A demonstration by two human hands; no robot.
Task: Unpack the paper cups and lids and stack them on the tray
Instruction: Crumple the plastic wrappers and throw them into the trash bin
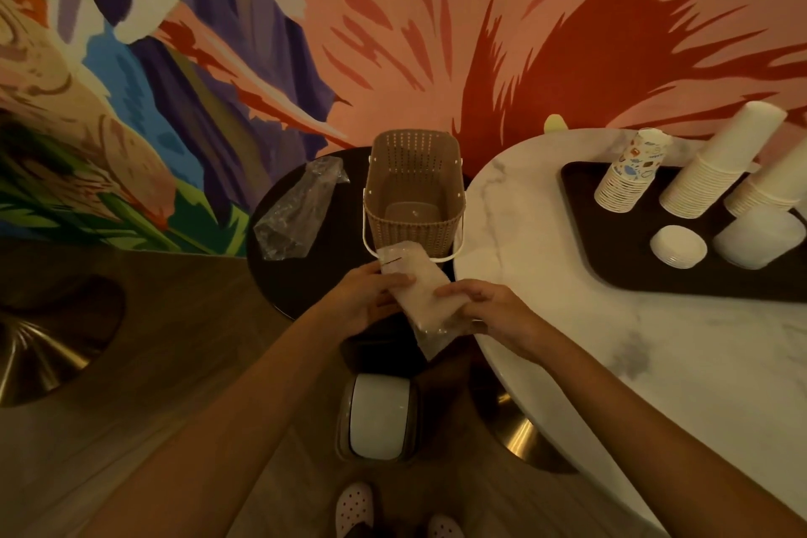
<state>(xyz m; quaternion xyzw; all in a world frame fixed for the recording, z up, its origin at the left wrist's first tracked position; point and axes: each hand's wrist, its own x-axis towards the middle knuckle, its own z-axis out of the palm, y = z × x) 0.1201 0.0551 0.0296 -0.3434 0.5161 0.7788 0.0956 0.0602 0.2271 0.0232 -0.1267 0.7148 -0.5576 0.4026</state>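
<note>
My left hand [362, 297] and right hand [493, 310] grip a wrapped pack [415, 288], probably lids, just off the desk [546, 275] edge; the tray [611, 266] holds cup stacks [707, 170].

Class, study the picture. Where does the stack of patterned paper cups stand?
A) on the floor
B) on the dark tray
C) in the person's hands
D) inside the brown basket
B: the patterned cups stand on the dark tray beside the plain white stacks; the basket is empty, and the left hand and right hand grip only a wrapped packet.
</note>
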